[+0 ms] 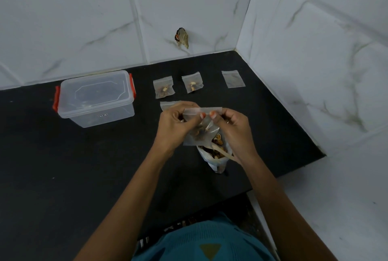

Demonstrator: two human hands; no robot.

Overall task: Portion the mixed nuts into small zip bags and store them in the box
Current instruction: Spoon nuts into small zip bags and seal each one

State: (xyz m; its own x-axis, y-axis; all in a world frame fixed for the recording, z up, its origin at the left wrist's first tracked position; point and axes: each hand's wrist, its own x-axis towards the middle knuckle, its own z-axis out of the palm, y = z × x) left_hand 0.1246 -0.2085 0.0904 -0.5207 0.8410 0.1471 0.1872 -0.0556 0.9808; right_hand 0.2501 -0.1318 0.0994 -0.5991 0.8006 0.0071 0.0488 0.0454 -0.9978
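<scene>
My left hand (pixel 175 126) and my right hand (pixel 233 130) pinch the top strip of a small clear zip bag (pixel 201 134) with a few nuts in it, held above the counter. Right under it stands the big open bag of mixed nuts (pixel 216 153), a pale spoon handle (pixel 222 153) sticking out of it. Two filled small bags (pixel 163 87) (pixel 192 82) lie farther back, and an empty small bag (pixel 233 79) lies to their right. Another bag (pixel 168 105) peeks out behind my left hand. The clear box (pixel 95 99) with red clips sits at the left, lid on.
The black counter (pixel 84 166) ends at tiled walls behind and on the right. Its front edge steps back at the right near the nut bag. A small torn scrap (pixel 182 38) sticks on the back wall.
</scene>
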